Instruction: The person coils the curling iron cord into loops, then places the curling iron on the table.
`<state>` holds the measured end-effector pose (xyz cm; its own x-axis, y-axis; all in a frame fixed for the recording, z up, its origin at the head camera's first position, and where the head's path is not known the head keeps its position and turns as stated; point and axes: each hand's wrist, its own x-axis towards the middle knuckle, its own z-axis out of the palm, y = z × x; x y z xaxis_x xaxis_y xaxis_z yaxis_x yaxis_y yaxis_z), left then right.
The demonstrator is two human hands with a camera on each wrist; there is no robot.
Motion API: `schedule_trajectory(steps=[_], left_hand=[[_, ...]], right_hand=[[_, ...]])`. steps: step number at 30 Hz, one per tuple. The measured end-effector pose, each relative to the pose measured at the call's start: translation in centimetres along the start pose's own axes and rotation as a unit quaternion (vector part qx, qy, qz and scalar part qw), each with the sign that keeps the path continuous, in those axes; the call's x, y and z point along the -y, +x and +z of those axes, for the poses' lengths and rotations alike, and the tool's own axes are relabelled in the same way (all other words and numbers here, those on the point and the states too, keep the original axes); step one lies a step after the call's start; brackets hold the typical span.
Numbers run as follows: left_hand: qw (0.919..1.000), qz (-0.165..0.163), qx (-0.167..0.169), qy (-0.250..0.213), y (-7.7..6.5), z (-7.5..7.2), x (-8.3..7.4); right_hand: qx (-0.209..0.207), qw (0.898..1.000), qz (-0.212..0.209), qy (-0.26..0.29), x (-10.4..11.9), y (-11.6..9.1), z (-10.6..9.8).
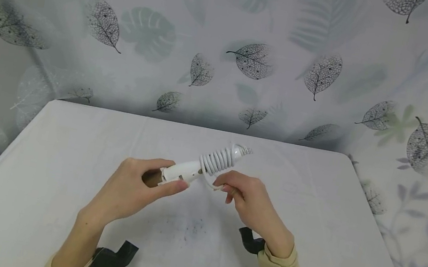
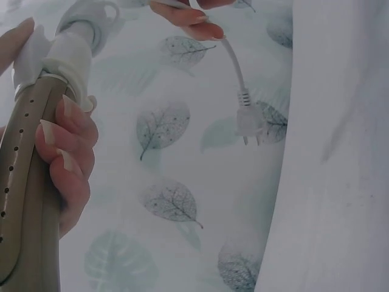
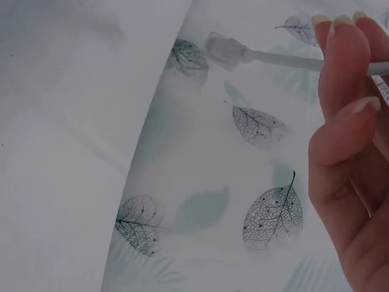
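My left hand grips a hair iron by its gold-brown body, which has a row of small holes. Its white end section points up and to the right, with the white cord coiled round it in several turns. At the right of the coils, my right hand pinches a loose stretch of the cord between thumb and fingers. From those fingers the cord hangs free to its two-pin plug, which also appears blurred in the right wrist view. Most of the gold-brown body is hidden by my left hand in the head view.
Below the hands lies a white-covered table, with small dark specks near its middle. A leaf-patterned curtain surrounds its back and sides. Black straps stick out at both wrists.
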<state>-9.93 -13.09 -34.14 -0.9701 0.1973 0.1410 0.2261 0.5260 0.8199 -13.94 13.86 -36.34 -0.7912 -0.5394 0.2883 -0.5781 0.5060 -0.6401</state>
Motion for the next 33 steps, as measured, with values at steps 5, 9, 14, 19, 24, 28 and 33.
schedule_trajectory(steps=[5,9,14,19,24,28,33], left_hand=[[0.9993,0.006,0.035,-0.013,-0.14,-0.06,-0.11],[0.9990,0.008,0.044,-0.008,-0.22,-0.21,-0.17],[0.9985,0.008,0.052,-0.014,-0.27,-0.36,-0.08],[0.9962,0.025,0.078,-0.027,-0.37,-0.21,-0.10],[0.9871,0.091,0.117,-0.059,-0.46,-0.02,-0.19],[0.9785,0.131,0.143,-0.071,-0.45,-0.10,-0.17],[0.9726,0.123,0.174,-0.094,-0.55,-0.45,-0.04]], right_hand=[[0.018,0.999,-0.023,-0.029,-0.14,0.11,0.34],[-0.008,0.998,-0.019,-0.058,-0.35,0.02,0.35],[-0.044,0.996,-0.018,-0.069,-0.64,-0.12,0.30],[-0.041,0.997,-0.018,-0.059,-0.65,-0.11,0.45],[-0.040,0.993,-0.100,-0.054,-0.50,0.17,0.46],[-0.038,0.990,-0.135,-0.017,-0.42,0.17,0.29],[-0.033,0.991,-0.130,0.012,-0.28,-0.03,-0.07]])
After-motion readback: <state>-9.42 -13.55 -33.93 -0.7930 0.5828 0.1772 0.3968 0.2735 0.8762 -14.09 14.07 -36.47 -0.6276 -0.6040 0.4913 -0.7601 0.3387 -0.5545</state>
